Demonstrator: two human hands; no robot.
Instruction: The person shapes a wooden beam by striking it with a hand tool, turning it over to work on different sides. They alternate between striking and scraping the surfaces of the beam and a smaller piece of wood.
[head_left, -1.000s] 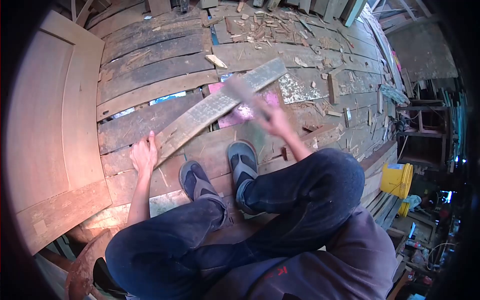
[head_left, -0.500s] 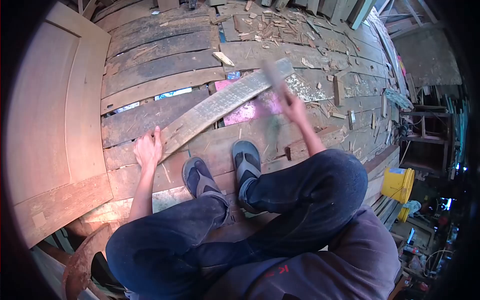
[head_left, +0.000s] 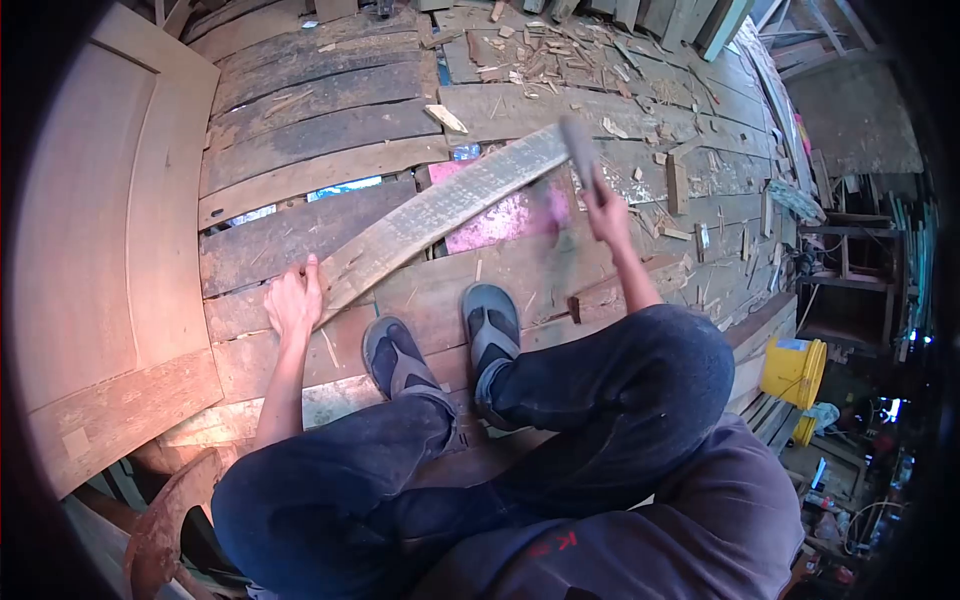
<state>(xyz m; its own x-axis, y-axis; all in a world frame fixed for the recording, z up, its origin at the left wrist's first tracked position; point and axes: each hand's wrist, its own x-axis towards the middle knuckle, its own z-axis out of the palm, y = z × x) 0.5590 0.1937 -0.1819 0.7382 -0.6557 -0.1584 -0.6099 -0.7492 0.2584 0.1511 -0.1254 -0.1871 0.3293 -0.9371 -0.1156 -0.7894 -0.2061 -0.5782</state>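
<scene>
A long, slightly curved wooden board (head_left: 440,210) with a pale, weathered face slants across the floor, from lower left to upper right. My left hand (head_left: 294,298) is closed on its near end, thumb along the top edge. In my right hand (head_left: 608,217), the fingers wrap the handle of a chopping knife (head_left: 579,148), whose dark, broad blade is smeared by motion. The blade overlaps the board's far end in this view. A pink sheet (head_left: 490,222) shows beneath and beside the board.
A panelled wooden door (head_left: 105,220) lies at the left. Wood chips (head_left: 545,55) litter the plank floor (head_left: 320,95), which has gaps. A wood block (head_left: 625,287) lies near my right forearm, and a yellow bucket (head_left: 793,370) stands at the right. My sandalled feet (head_left: 490,320) are close to the board.
My right hand and the knife have shifted slightly right and toward the board's far end, the blade less smeared. My left hand keeps its hold, and the board's far end sits slightly lower left.
</scene>
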